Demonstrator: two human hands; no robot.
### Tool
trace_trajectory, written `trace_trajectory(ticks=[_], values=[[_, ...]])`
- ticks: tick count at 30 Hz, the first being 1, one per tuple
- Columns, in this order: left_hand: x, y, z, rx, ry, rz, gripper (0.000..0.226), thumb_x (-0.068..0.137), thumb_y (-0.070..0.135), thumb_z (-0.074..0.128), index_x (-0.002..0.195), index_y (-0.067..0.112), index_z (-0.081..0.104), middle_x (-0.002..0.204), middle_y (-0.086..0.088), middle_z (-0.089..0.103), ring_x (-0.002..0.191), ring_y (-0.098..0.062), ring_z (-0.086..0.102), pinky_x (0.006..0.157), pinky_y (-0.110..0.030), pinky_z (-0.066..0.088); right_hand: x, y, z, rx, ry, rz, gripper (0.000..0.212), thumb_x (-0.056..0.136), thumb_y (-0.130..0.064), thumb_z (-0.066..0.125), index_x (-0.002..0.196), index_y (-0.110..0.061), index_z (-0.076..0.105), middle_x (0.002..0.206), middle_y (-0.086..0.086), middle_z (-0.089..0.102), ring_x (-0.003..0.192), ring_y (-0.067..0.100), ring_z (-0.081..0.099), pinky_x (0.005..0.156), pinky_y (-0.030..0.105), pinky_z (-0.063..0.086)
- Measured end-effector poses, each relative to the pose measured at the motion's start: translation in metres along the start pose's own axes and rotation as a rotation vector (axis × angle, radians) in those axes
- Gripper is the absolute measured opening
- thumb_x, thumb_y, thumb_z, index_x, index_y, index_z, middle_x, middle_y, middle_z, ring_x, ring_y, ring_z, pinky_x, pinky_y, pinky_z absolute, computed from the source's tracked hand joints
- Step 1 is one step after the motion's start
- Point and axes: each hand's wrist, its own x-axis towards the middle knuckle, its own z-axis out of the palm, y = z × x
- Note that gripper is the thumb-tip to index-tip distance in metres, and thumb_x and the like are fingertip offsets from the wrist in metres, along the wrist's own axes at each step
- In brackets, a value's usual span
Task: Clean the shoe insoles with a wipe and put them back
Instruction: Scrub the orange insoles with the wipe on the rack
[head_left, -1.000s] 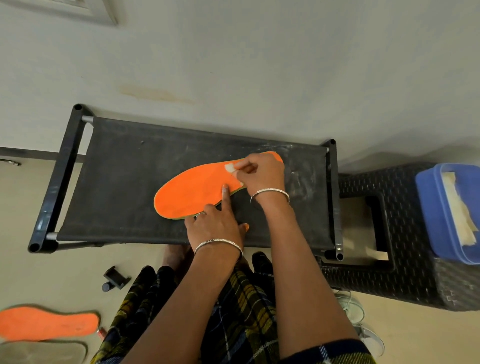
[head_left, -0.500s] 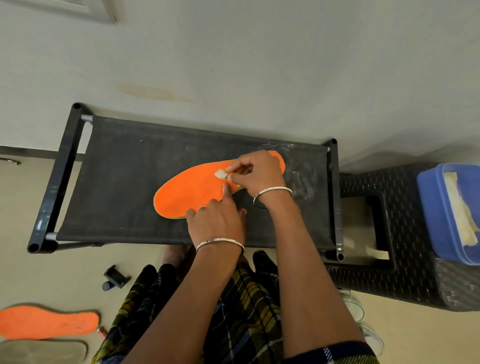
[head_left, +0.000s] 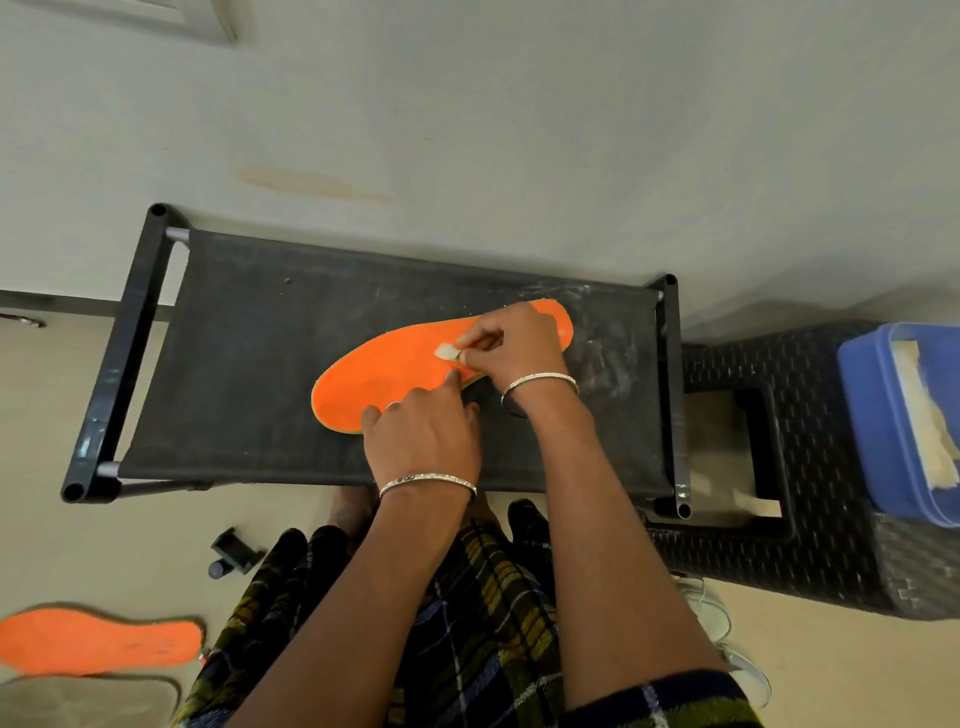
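An orange insole (head_left: 384, 379) lies flat on the black fabric top of a low rack (head_left: 249, 322). My right hand (head_left: 514, 343) pinches a small folded wipe (head_left: 447, 352) and presses it on the insole's middle. My left hand (head_left: 426, 431) rests at the insole's near edge, its index finger stretched out and pressing the insole down. A second orange insole (head_left: 93, 642) lies on the floor at the lower left, with a beige insole (head_left: 88, 699) just below it.
A blue tub (head_left: 872, 415) holding pale wipes sits on a black woven stool (head_left: 810, 545) at the right. White shoes (head_left: 727, 639) show behind my right arm. A small black object (head_left: 234, 553) lies on the floor. The wall runs right behind the rack.
My right hand has slid the wipe leftward along the insole, from near its right end toward the middle. My left hand has shifted slightly, still pinning the near edge.
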Motion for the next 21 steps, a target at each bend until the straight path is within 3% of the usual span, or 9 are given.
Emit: trace_trajectory(ticks=[4, 6, 8, 12, 14, 18, 21], values=[[0.0, 0.0, 0.002, -0.005, -0.022, 0.008, 0.048, 0.103, 0.047, 0.039, 0.148, 0.033, 0.037, 0.107, -0.005, 0.069, 0.102, -0.027, 0.065, 0.095, -0.041, 0.042, 0.005, 0.013, -0.01, -0.12, 0.41, 0.247, 0.014, 0.081, -0.012, 0.071, 0.087, -0.022, 0.079, 0.092, -0.003, 0.075, 0.088, 0.017, 0.069, 0.084, 0.025, 0.052], [0.0, 0.0, 0.003, -0.005, -0.048, 0.022, 0.055, 0.102, 0.048, 0.041, 0.153, 0.034, 0.026, 0.107, -0.006, 0.068, 0.102, -0.028, 0.065, 0.095, -0.042, 0.042, 0.004, 0.018, -0.017, -0.116, 0.519, 0.284, 0.018, 0.082, -0.008, 0.067, 0.088, -0.022, 0.077, 0.094, -0.002, 0.073, 0.087, 0.016, 0.068, 0.08, 0.023, 0.05], [0.0, 0.002, 0.004, -0.014, -0.07, 0.039, 0.061, 0.101, 0.049, 0.043, 0.155, 0.036, 0.018, 0.106, -0.007, 0.068, 0.101, -0.028, 0.065, 0.092, -0.04, 0.043, 0.002, 0.017, -0.019, -0.035, 0.464, 0.187, 0.018, 0.078, -0.006, 0.07, 0.083, -0.021, 0.077, 0.086, -0.004, 0.073, 0.078, 0.011, 0.067, 0.078, 0.022, 0.053], [-0.002, 0.006, 0.007, -0.027, -0.098, 0.058, 0.067, 0.1, 0.049, 0.045, 0.157, 0.037, 0.011, 0.108, -0.009, 0.068, 0.098, -0.029, 0.066, 0.076, -0.034, 0.044, -0.002, 0.009, -0.009, 0.039, 0.116, 0.0, 0.013, 0.075, -0.006, 0.079, 0.08, -0.017, 0.079, 0.074, -0.01, 0.07, 0.063, 0.001, 0.06, 0.074, 0.02, 0.053], [-0.003, 0.007, 0.007, -0.014, -0.112, 0.059, 0.068, 0.1, 0.05, 0.045, 0.157, 0.036, 0.01, 0.107, -0.008, 0.068, 0.096, -0.028, 0.066, 0.071, -0.033, 0.042, 0.001, 0.013, -0.009, 0.002, 0.158, 0.066, 0.011, 0.076, -0.01, 0.079, 0.079, -0.02, 0.079, 0.076, -0.01, 0.072, 0.069, 0.004, 0.063, 0.078, 0.024, 0.054], [-0.003, 0.008, 0.007, -0.001, -0.112, 0.046, 0.067, 0.101, 0.051, 0.043, 0.157, 0.035, 0.01, 0.103, -0.006, 0.066, 0.094, -0.026, 0.066, 0.07, -0.033, 0.042, 0.002, 0.022, -0.023, -0.09, 0.436, 0.225, 0.008, 0.079, -0.012, 0.076, 0.081, -0.02, 0.077, 0.086, -0.004, 0.074, 0.082, 0.014, 0.069, 0.084, 0.032, 0.056], [-0.003, 0.009, 0.008, 0.009, -0.112, 0.045, 0.069, 0.1, 0.051, 0.044, 0.157, 0.035, 0.008, 0.104, -0.006, 0.067, 0.094, -0.026, 0.066, 0.068, -0.032, 0.041, -0.003, 0.018, -0.025, 0.003, 0.331, 0.135, 0.008, 0.075, -0.013, 0.08, 0.079, -0.02, 0.078, 0.078, -0.006, 0.073, 0.072, 0.008, 0.067, 0.079, 0.031, 0.058]])
